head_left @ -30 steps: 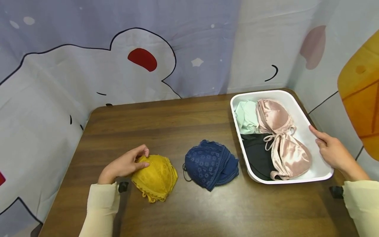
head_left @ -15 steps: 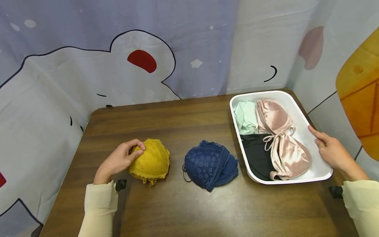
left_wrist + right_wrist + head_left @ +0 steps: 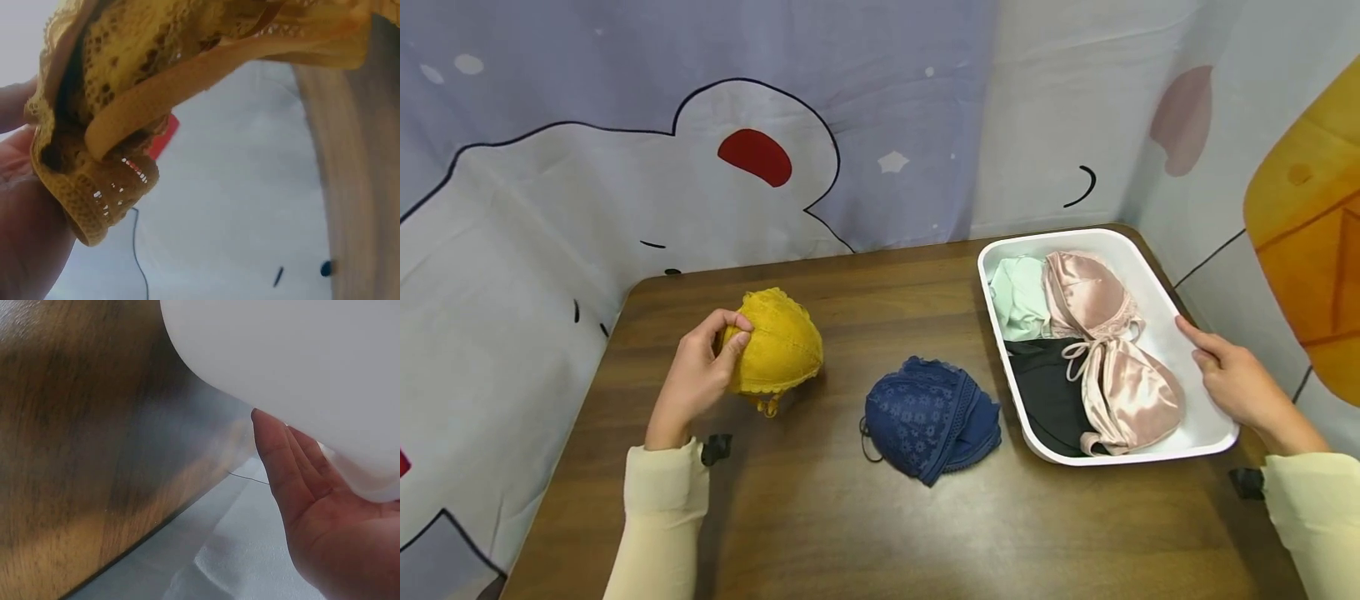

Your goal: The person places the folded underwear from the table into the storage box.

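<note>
In the head view my left hand (image 3: pixel 696 375) pinches the edge of a folded yellow lace bra (image 3: pixel 781 343) between thumb and fingers, holding it up over the left of the table. Its lace band and a strap (image 3: pixel 156 94) hang across the left wrist view. My right hand (image 3: pixel 1243 383) grips the right side of a white plastic tray (image 3: pixel 1167 337). Seen from the right wrist, the fingers (image 3: pixel 275 450) lie against the tray's outer wall. A folded navy lace bra (image 3: pixel 928 417) lies on the table between the yellow one and the tray.
Inside the tray lie a pink satin bra (image 3: pixel 1138 396), a mint-green garment (image 3: pixel 1021 300) and a black garment (image 3: pixel 1045 396). The brown wooden table (image 3: pixel 865 533) meets a printed cloth backdrop (image 3: pixel 910 108) along its back and sides.
My left hand has raised the yellow bra and carried it away from me, toward the back of the table. My right hand, the tray and the navy bra stay where they were.
</note>
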The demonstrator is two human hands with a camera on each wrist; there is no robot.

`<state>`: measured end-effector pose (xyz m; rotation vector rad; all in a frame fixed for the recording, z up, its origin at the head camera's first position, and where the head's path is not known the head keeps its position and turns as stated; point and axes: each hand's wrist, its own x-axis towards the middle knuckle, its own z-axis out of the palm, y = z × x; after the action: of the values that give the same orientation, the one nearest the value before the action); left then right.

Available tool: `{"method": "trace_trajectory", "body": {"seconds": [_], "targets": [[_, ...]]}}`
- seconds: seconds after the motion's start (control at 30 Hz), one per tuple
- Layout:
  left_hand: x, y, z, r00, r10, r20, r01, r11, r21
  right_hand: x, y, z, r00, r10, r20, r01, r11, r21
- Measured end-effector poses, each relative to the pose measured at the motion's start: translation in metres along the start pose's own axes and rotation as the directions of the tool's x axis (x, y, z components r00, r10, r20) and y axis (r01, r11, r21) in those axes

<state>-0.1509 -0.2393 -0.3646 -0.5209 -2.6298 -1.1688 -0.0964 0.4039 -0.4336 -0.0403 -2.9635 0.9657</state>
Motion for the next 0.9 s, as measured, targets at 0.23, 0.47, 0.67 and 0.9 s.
{"method": "trace_trajectory", "body": {"seconds": [0.23,0.47,0.67,0.9], "targets": [[0.028,0.017,0.011,0.994,0.050,-0.101,-0.057,0.996,-0.066,-0.001,-0.002,0.000,1.000,0.004,-0.005,-0.004,1.000,0.006],[0.058,0.039,0.034,0.981,0.107,-0.163,-0.134,0.976,-0.169,-0.002,-0.003,-0.001,1.000,0.019,0.009,-0.020,0.999,0.033],[0.083,0.063,0.064,0.966,0.183,-0.184,-0.225,0.944,-0.242,-0.002,-0.002,-0.001,1.000,0.008,-0.005,-0.008,0.999,0.031],[0.113,0.095,0.111,0.942,0.271,-0.197,-0.320,0.901,-0.292,-0.001,-0.004,-0.002,1.000,0.014,-0.007,-0.014,1.000,0.028]]}}
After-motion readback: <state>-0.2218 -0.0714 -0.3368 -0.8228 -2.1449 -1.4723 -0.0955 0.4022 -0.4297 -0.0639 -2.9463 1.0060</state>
